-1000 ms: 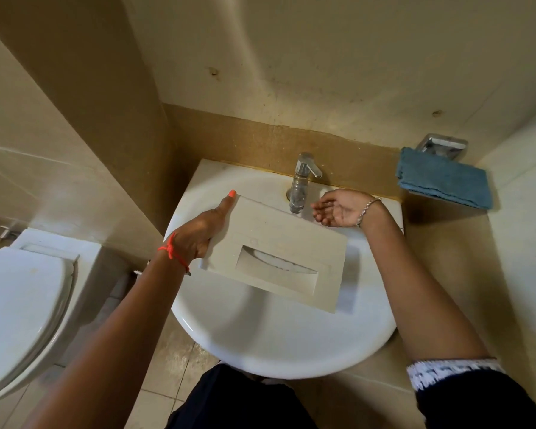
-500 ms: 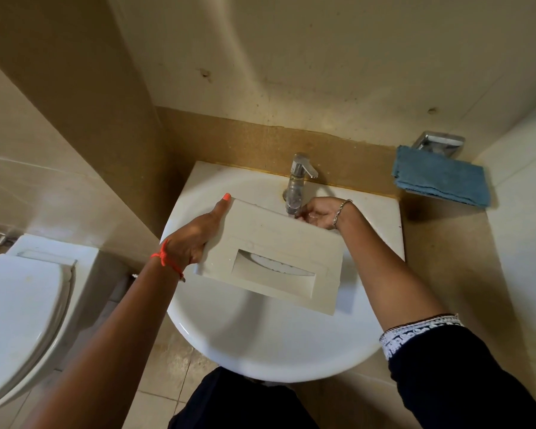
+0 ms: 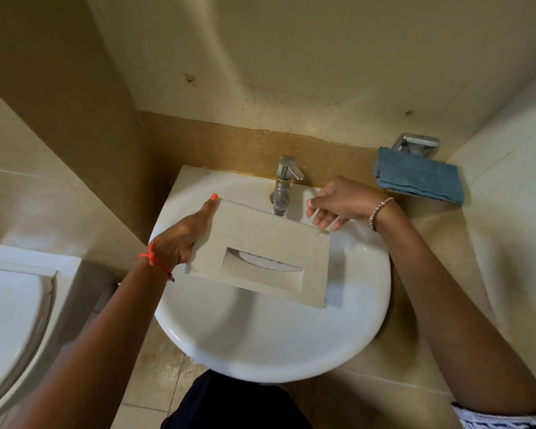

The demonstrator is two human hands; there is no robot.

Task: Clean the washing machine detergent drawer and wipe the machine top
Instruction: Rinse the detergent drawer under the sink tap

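Since half a second ago, the right hand (image 3: 342, 204) has been drawn right of the tap (image 3: 283, 187), fingers loosely spread, nothing held. By the left hand (image 3: 183, 239) the detergent drawer (image 3: 262, 250) is clasped at its left edge, held over the sink (image 3: 260, 345). A blue cloth (image 3: 420, 174) lies far right.

The detergent drawer (image 3: 260, 252), gripped at its 9 o'clock edge by the left hand (image 3: 180, 239), covers the middle of the sink (image 3: 260, 345). The tap (image 3: 283, 187) stands at 12 o'clock, just beside the drawer's far edge. The right hand (image 3: 341, 202) hovers at 2 o'clock. Bare basin lies open from 4 to 8 o'clock.
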